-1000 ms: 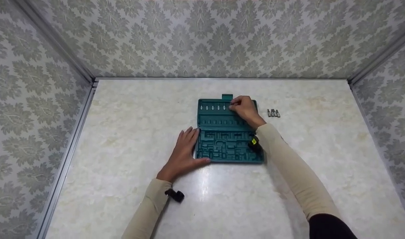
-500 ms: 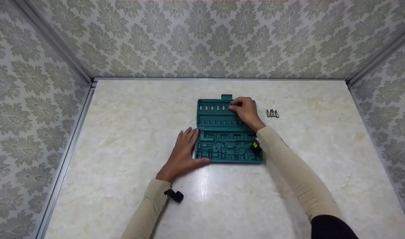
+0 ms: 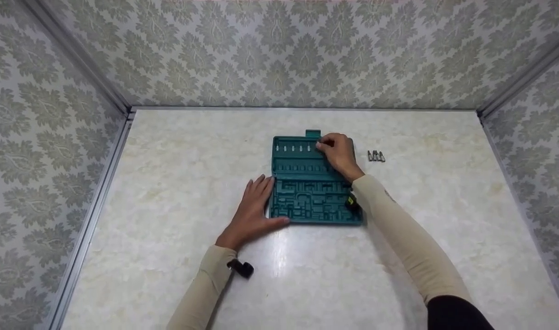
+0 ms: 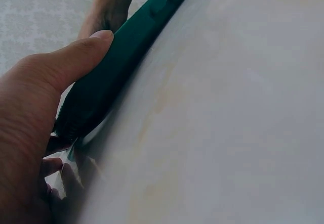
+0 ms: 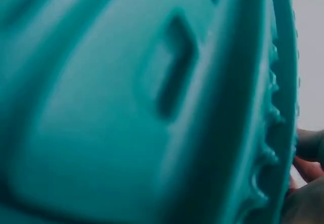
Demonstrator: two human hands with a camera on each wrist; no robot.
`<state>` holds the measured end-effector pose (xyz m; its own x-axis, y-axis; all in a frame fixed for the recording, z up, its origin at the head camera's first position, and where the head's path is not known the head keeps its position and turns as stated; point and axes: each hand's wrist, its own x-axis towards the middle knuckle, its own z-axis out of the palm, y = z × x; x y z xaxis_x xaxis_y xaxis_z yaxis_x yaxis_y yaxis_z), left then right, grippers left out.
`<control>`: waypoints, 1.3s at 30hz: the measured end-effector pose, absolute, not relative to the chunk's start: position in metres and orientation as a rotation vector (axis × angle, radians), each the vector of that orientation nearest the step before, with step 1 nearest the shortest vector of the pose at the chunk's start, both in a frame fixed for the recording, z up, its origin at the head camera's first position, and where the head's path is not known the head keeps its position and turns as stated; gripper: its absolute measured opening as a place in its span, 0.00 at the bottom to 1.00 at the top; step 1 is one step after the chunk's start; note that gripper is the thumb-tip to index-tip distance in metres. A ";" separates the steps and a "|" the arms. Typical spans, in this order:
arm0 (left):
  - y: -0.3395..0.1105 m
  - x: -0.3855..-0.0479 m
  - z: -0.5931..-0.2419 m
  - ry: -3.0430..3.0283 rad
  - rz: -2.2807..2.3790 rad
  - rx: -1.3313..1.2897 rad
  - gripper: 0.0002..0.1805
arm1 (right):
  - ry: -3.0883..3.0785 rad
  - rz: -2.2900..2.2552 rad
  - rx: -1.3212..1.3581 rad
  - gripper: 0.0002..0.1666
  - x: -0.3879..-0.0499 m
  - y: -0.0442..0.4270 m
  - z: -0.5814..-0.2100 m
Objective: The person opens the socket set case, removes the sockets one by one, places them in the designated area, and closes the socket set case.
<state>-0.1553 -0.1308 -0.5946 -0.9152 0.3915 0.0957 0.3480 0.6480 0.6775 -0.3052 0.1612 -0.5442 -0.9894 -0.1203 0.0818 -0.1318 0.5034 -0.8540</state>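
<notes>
A teal plastic tool case (image 3: 307, 178) lies opened flat on the table, its far half holding a row of several small metal screwdriver bits (image 3: 293, 148). At the right end of that row, my right hand (image 3: 339, 149) pinches with thumb and forefinger what seems to be another bit, mostly hidden by the fingertips. My left hand (image 3: 254, 211) rests at the near left corner, fingers extended along the left side and thumb on the front edge. In the left wrist view, the thumb (image 4: 86, 57) presses the case's rim. The right wrist view shows mostly the case's blurred moulded surface (image 5: 111, 133).
Several loose bits (image 3: 376, 156) lie together on the table, right of the case. The case's latch tab (image 3: 312, 133) sticks out at the far side. Patterned walls (image 3: 279, 55) enclose the pale marbled table (image 3: 178, 183) at the back and sides.
Almost nothing differs. My right hand's fingertips shift very slightly at the right end of the bit row; the left hand and the case stay in place.
</notes>
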 end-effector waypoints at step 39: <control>-0.130 -0.155 -0.596 2.805 1.115 0.596 0.70 | -2.472 1.575 -0.331 0.21 -0.251 0.316 -0.557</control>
<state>-0.1552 -0.1302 -0.5961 -0.9230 0.3763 0.0808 0.3291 0.6627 0.6727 -0.2514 0.3159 -0.5566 -0.9566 0.2886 0.0413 0.0845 0.4101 -0.9081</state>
